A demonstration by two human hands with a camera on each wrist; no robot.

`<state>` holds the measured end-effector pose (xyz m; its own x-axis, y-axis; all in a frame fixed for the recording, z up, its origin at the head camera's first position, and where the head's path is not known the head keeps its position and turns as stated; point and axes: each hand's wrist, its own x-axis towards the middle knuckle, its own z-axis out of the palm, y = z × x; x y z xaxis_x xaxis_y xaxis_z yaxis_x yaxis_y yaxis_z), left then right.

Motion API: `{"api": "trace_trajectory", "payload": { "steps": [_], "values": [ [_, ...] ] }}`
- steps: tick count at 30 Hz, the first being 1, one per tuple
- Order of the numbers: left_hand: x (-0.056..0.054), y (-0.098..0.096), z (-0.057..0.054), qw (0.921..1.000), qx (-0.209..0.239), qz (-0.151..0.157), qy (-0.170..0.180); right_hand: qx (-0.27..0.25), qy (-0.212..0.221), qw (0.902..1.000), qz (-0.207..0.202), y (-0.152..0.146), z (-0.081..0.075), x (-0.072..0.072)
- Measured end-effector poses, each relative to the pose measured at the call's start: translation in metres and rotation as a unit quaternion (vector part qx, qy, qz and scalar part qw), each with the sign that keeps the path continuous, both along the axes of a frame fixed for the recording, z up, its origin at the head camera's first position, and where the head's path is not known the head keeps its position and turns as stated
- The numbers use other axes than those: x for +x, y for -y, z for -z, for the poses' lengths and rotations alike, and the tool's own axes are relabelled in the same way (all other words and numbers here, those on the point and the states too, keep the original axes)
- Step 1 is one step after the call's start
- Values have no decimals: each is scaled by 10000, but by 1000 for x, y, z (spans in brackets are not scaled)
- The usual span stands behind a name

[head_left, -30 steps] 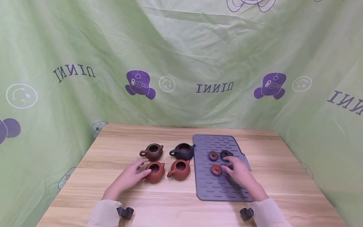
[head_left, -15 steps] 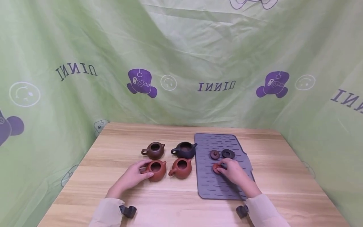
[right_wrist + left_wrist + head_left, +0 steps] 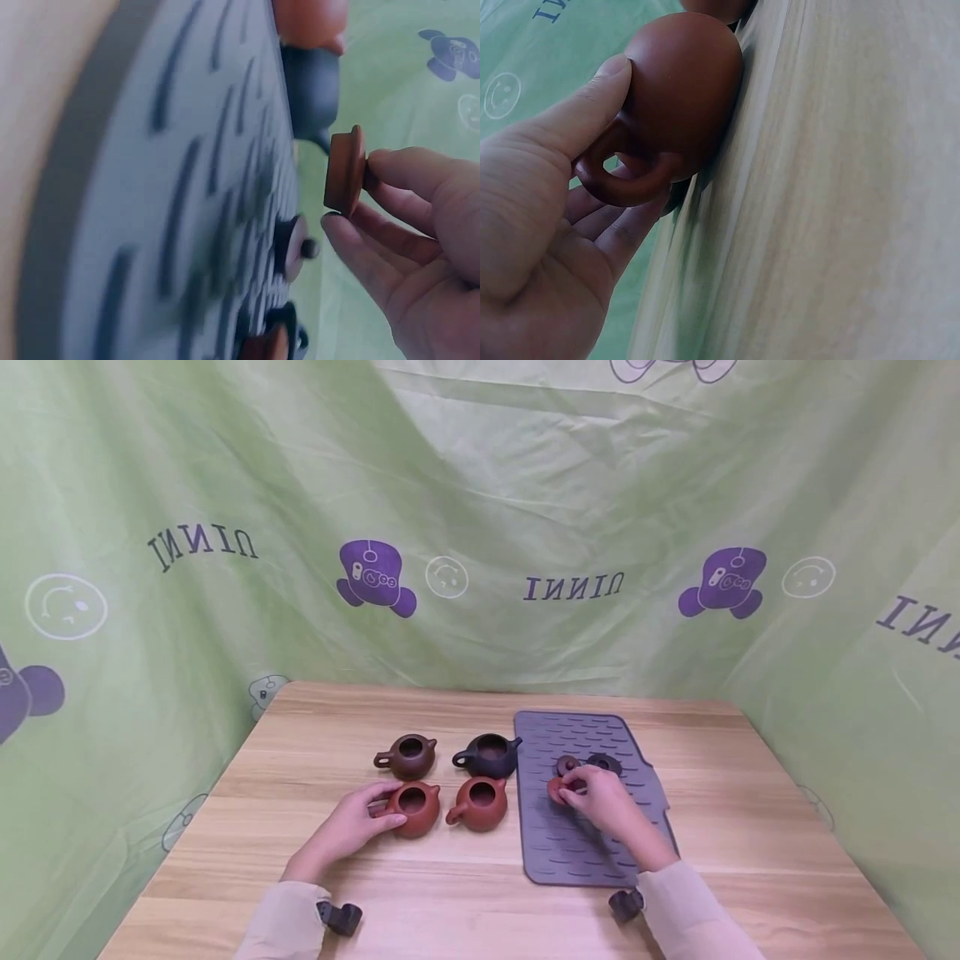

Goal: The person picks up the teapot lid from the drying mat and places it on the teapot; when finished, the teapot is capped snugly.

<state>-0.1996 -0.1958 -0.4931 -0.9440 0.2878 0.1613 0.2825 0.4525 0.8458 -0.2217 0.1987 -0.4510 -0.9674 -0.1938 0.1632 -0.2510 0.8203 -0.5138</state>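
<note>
My left hand (image 3: 351, 823) grips a reddish-brown teapot (image 3: 420, 810) on the table, thumb on one side of the body and fingers on the other. The handle of this teapot lies within the grasp, as the left wrist view shows. A matching orange-red lid (image 3: 345, 171) is pinched by its knob in my right hand (image 3: 606, 800), raised off the grey mat (image 3: 551, 852). Below it on the mat lie a brown lid (image 3: 567, 765) and a black lid (image 3: 604, 765). In the right wrist view a further reddish piece (image 3: 264, 346) shows partly at the bottom edge.
Right of the held teapot stands another lidless red teapot (image 3: 478, 806). Behind these are a brown teapot (image 3: 408, 758) and a black teapot (image 3: 491, 757), the black one close to the mat's left edge. A green printed curtain (image 3: 480, 643) hangs around the wooden table (image 3: 420, 902).
My right hand has moved left to the orange-red lid, pinched its knob and lifted it up and left. My left hand has closed in around the red teapot, which stays in place.
</note>
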Motion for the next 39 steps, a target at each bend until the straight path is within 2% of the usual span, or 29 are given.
{"api": "trace_trajectory", "payload": {
  "steps": [7,16,22,32,39],
  "values": [
    [1,-1,-1,10000,-81,-6,-49,-652,27,9979,37,23,-11,-4],
    [3,-2,-2,9999,-78,-80,33,-1337,137,9905,-300,62,-25,-9],
    [3,-2,-2,9999,-139,-63,-15,-1365,-60,9881,-703,91,-25,-10],
    [4,1,1,9999,-107,0,49,-1693,-44,9773,-1277,136,-12,-10],
    [2,1,1,9996,-76,216,-193,-1436,191,9803,-1340,163,-11,-7]
  ]
}}
